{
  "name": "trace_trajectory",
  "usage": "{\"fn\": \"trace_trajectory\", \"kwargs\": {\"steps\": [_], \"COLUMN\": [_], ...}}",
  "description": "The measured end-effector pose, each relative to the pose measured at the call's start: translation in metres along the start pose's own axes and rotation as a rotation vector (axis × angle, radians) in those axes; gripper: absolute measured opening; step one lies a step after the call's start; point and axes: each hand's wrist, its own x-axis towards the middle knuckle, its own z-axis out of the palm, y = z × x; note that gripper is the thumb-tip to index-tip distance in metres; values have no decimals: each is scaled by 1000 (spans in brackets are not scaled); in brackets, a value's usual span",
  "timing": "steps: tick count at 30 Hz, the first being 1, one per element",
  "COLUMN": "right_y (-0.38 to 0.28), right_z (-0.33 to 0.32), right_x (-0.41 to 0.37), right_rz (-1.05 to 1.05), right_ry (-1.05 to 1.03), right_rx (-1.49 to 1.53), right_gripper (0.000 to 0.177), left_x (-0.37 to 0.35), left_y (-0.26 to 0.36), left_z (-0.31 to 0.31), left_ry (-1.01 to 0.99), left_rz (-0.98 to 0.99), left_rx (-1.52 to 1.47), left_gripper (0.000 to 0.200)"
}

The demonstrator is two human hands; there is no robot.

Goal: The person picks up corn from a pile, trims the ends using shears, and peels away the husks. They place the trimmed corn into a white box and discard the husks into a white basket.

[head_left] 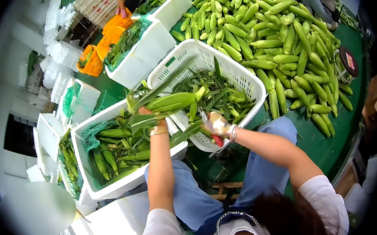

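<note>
My left hand [149, 115] is closed around a green ear of corn [170, 102] in its husk, with long leaves trailing from it. In my gloved right hand [216, 125] are pruning shears with a red handle [217, 140], and their metal blades [203, 115] are close to the right end of the ear. Below both hands stands a white slotted plastic basket [256, 84] holding cut leaves [226, 95]. To the left, a white foam box [115, 190] lined with green netting contains several ears of corn [108, 160] and leaves.
A large heap of unhusked corn [275, 41] covers the green floor on the right. More foam boxes [145, 55] and orange baskets [93, 65] stand at the upper left. Another person's hand [122, 12] is near the orange baskets. A round-topped stool [349, 61] is at the far right.
</note>
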Motion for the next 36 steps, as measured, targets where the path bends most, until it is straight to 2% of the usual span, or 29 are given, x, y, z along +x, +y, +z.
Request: {"fn": "trace_trajectory", "kwargs": {"steps": [1,2,4,5,6,8,9,10,12,13,14,15,16,17,18,19,21,23,24,25,26,28,29,30,32,33,34,35,36], "right_y": [35,29,14,7,-1,14,19,2,0,6,-6,-3,2,6,9,-3,3,3,13,27,40,23,38,14,32,7,-20,-10,-13], "right_z": [16,10,-18,-25,-41,-39,-41,-60,-68,-65,-68,-61,-48,-41,-29,-24,-15,-13,-10,-13,-21,-53,-51,-64,-56,-56,-55,-41,-28], "right_x": [11,7,1,-5,-7,10,18,10,17,28,32,40,48,56,64,63,79,92,100,108,115,105,103,88,93,83,74,77,78], "right_rz": [-252,-149,83,154,167,76,17,24,-271,-322,-105,-72,-43,-37,-21,110,285,460,390,349,306,202,133,163,28,36,45,-160,-187], "right_ry": [141,70,-243,-162,-211,59,132,105,125,93,-57,-14,28,-2,24,3,-23,-10,24,19,11,123,310,303,377,278,187,153,-28], "right_rx": [-86,-97,108,199,263,375,435,287,86,-90,-244,-220,-185,-182,-138,44,366,713,786,661,529,-416,-502,-608,-735,-553,-374,-134,240], "right_gripper": [47,48,52,50,46,49,63,72,72,73,80,77,73,67,64,56,39,17,20,26,31,46,55,58,58,59,60,69,78], "left_x": [5,10,47,42,37,26,13,20,47,36,23,32,38,81,74,67,51,40,66,93,99,106,100,108,89,86,87,87,89], "left_y": [7,15,13,20,23,22,23,7,-29,-32,-33,-48,-50,-79,-70,-56,-32,-24,-50,-76,-54,-2,21,26,37,39,40,37,28], "left_z": [9,18,-5,4,11,27,31,10,-22,-5,13,-1,0,-48,-38,-30,-18,-6,-46,-87,-94,-96,-83,-98,-84,-72,-57,-48,-44], "left_ry": [27,87,36,130,128,198,181,191,239,189,146,-38,-19,-103,-64,-63,-140,-225,-178,-140,-34,152,241,314,283,283,181,78,-58], "left_rz": [29,30,-39,-74,-63,-60,-118,-120,-363,-326,-285,-184,-258,-108,-150,-150,-20,300,514,729,627,432,256,116,-75,-67,-230,-399,-527], "left_rx": [37,153,63,90,77,84,152,142,-44,4,48,166,275,237,355,506,968,1447,1318,1202,966,502,255,154,131,116,96,88,-64], "left_gripper": [36,39,39,38,38,36,36,36,37,41,46,51,52,49,49,48,47,46,43,39,34,25,21,20,24,24,24,23,25]}}
